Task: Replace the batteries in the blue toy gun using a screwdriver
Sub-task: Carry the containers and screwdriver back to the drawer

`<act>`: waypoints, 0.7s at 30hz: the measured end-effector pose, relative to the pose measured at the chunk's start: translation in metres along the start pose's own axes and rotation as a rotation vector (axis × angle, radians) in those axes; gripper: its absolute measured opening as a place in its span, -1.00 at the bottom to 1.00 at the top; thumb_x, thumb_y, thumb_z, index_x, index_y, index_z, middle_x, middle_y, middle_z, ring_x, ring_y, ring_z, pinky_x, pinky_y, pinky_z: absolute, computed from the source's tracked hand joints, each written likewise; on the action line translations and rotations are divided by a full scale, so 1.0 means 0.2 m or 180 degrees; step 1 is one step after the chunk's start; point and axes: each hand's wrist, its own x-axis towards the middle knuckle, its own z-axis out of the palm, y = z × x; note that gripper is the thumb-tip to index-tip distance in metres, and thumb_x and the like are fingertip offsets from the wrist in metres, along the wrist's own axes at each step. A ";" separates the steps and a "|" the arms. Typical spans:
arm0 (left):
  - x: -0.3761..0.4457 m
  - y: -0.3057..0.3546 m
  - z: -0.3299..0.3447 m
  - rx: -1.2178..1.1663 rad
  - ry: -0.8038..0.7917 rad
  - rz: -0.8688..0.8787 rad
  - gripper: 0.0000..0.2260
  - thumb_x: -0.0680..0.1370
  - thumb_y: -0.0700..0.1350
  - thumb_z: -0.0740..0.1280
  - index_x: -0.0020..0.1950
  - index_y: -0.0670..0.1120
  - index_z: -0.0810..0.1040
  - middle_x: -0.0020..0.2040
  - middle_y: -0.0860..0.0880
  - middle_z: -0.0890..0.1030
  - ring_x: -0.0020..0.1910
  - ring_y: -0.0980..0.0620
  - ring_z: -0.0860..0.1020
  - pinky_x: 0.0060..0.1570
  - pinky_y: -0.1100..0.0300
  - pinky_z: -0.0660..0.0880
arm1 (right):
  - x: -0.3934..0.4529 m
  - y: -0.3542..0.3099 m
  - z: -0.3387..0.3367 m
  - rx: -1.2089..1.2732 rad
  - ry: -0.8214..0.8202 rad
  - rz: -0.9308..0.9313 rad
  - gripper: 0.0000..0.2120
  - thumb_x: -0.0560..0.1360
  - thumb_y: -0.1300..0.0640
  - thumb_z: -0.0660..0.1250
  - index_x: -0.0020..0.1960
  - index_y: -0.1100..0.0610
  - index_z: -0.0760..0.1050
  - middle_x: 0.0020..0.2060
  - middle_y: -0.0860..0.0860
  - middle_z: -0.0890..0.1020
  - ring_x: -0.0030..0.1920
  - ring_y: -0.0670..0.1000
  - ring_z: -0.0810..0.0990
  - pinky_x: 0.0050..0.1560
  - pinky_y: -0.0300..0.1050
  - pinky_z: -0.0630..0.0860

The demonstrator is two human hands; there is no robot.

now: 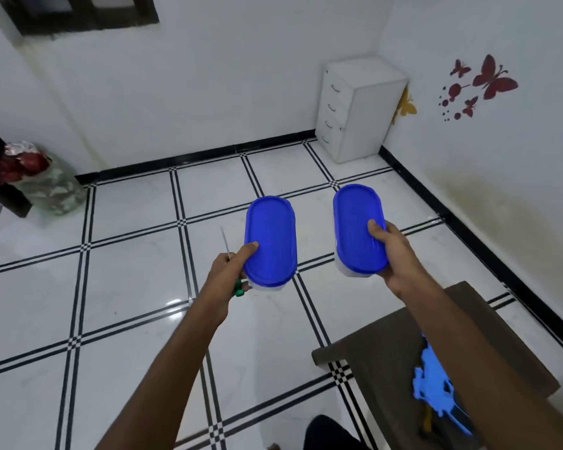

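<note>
My left hand (233, 269) grips a blue-lidded oval container (270, 241), thumb on the lid, and holds a screwdriver (228, 251) with a green handle against it, the metal shaft pointing up. My right hand (392, 251) grips a second blue-lidded oval container (359, 228), thumb on its lid. Both are held out above the floor. The blue toy gun (436, 389) lies on a brown table (387, 345) at the lower right, partly hidden by my right forearm.
White tiled floor with black lines spreads ahead. A white drawer cabinet (358, 108) stands in the far corner. A green vase with red wrapped flowers (43, 180) stands at the left wall. Butterfly stickers mark the right wall.
</note>
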 end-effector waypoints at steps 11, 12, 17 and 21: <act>0.66 0.35 -0.35 0.0059 0.0203 0.0113 -0.60 0.45 0.18 0.42 0.01 -0.13 0.45 -0.13 -0.09 0.53 -0.18 -0.03 0.45 -0.18 0.09 0.43 | 0.58 -0.08 0.62 -0.0205 -0.0228 -0.0059 -0.63 0.61 -0.07 0.25 0.35 0.07 0.43 0.21 0.05 0.59 0.18 0.13 0.59 -0.20 -0.07 0.59; 0.75 0.41 -0.36 0.0082 0.0192 0.0129 -0.60 0.45 0.18 0.42 0.01 -0.12 0.45 -0.15 -0.09 0.52 -0.20 -0.03 0.44 -0.19 0.10 0.42 | 0.68 -0.08 0.67 -0.0225 -0.0240 -0.0082 -0.63 0.61 -0.07 0.23 0.36 0.06 0.42 0.22 0.05 0.59 0.18 0.13 0.59 -0.19 -0.06 0.60; 1.19 0.72 -0.39 0.0255 0.0155 0.0162 -0.67 0.49 0.14 0.40 -0.15 -0.11 0.41 -0.27 -0.08 0.48 -0.31 0.01 0.42 -0.26 0.14 0.37 | 1.15 -0.21 0.93 -0.0323 -0.0234 -0.0046 -0.65 0.63 -0.07 0.21 0.38 -0.01 0.41 0.26 0.01 0.57 0.22 0.13 0.56 -0.01 0.07 0.64; 1.64 1.06 -0.39 0.0389 0.0060 0.0248 -0.62 0.48 0.16 0.40 -0.09 -0.13 0.41 -0.23 -0.10 0.51 -0.28 0.01 0.45 -0.24 0.12 0.38 | 1.60 -0.39 1.15 -0.0349 -0.0132 -0.0152 -0.63 0.59 -0.07 0.28 0.36 0.02 0.43 0.25 0.02 0.57 0.23 0.11 0.56 0.02 0.10 0.63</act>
